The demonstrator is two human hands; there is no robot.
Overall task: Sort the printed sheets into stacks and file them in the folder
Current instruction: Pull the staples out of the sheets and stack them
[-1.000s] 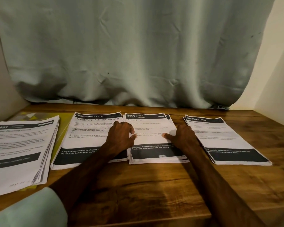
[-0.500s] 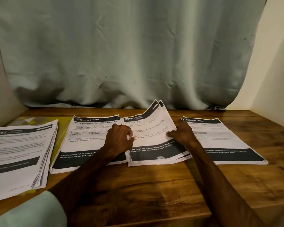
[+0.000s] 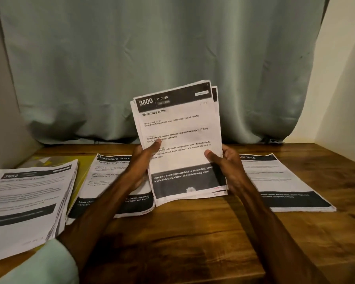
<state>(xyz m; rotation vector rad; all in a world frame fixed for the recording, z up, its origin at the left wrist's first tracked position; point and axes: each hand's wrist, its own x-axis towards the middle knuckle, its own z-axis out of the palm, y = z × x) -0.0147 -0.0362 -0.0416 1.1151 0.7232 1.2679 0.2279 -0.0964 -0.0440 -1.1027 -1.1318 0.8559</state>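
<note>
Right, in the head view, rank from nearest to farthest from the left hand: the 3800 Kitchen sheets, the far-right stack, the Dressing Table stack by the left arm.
1. 3800 Kitchen sheets: gripped by the left hand, held up at centre.
2. Dressing Table stack: flat, just left of that hand.
3. Far-right stack: flat, beyond the right hand.

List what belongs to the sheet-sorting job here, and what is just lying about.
Job: kitchen stack, gripped by left hand and right hand; dressing-table stack; right stack; thick 2652 stack; yellow folder beneath it.
Just there: curtain; table; wall.
</note>
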